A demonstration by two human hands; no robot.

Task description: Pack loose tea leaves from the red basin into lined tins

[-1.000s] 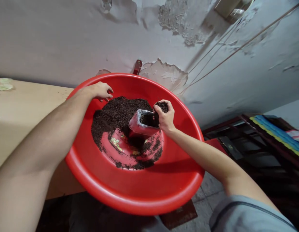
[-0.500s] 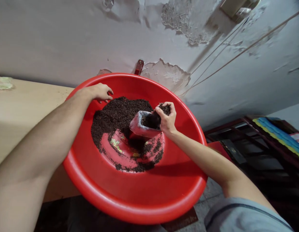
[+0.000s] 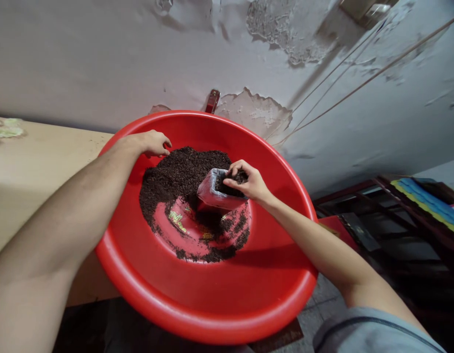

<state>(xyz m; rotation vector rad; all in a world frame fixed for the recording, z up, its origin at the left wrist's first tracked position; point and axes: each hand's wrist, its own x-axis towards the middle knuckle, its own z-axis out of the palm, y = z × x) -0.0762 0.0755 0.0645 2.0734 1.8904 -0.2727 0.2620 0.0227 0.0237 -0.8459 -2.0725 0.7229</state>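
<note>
A large red plastic basin (image 3: 212, 314) holds a heap of dark, crumbly soil (image 3: 182, 171). In it stands a clear, squarish plastic container (image 3: 217, 196) with soil inside. My right hand (image 3: 247, 179) is over the container's right side, fingers curled round a clump of soil at its mouth. My left hand (image 3: 156, 143) reaches over the basin's left rim. Its fingers are loosely bent and apart, beside the heap, with nothing seen in them. Part of the basin's patterned pink floor shows in front of the container, with soil scattered around it.
A pale wooden tabletop (image 3: 46, 166) lies under the basin's left side. Behind is a wall (image 3: 102, 63) with peeling paint and thin cords (image 3: 337, 81). To the right stands a dark rack (image 3: 406, 235) with blue and yellow folded material (image 3: 428, 201).
My right hand has turned over and moved slightly left and down, bringing its soil from the container's right edge to over the mouth. My left hand has barely moved.
</note>
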